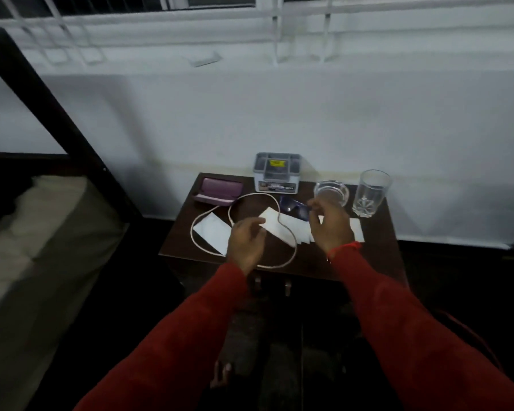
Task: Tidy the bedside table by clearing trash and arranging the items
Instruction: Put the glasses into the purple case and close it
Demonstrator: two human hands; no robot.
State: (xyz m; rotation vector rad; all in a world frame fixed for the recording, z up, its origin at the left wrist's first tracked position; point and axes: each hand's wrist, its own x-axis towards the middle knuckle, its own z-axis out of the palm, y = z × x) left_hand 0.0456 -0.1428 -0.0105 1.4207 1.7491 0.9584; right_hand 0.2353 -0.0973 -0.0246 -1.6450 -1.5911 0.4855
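Observation:
A dark wooden bedside table [374, 256] carries several white paper pieces [212, 232], with a pale cable [291, 232] looped over them. Dark blue sunglasses [294, 210] lie near the middle. A purple glasses case [218, 191] lies open at the back left. My left hand [247, 244] hovers over the papers with fingers loosely apart. My right hand [328, 223] is above the papers beside the sunglasses, fingers spread; I cannot tell whether it touches them. Neither hand clearly holds anything.
A grey organiser box [276, 176] stands at the back of the table. A glass ashtray [331, 191] and a tall empty glass [370, 192] stand at the back right. A bed with a dark frame [42, 232] is to the left. A white wall lies behind.

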